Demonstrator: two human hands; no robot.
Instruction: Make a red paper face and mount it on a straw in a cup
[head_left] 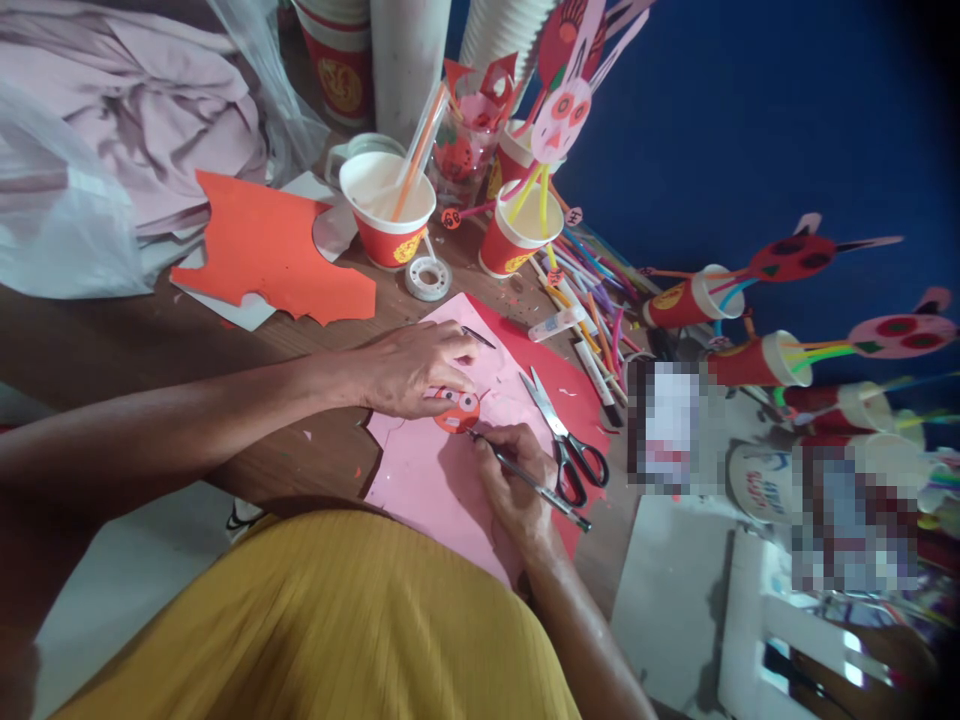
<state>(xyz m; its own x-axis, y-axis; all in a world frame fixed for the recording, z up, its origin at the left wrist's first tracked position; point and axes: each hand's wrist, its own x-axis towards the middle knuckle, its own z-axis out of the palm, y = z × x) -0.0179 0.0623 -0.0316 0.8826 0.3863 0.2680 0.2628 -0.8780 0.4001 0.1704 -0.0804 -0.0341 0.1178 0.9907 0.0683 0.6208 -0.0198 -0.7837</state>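
Pinched narrowly between thumb and fingers, a slim dark pen sits in the person's right hand, its tip at the lower edge of a round orange-red paper face, while the left hand curls over that face and pins it flat with its fingertips. From where I stand, the wooden table carries it all. One pink sheet lies under the face, over one red sheet, and one ragged orange card lies off to the left. Two red paper cups stand upright behind, and at least three more lie on their sides at the right; two of those already carry straws topped with finished heads, one red and one pink. A loose heap of coloured straws is too tangled to count. One pair of scissors rests just beside the right hand, and one tape roll sits by the nearer cup. The face already has two eyes, so I judge it partly drawn, not yet on any straw or cup.
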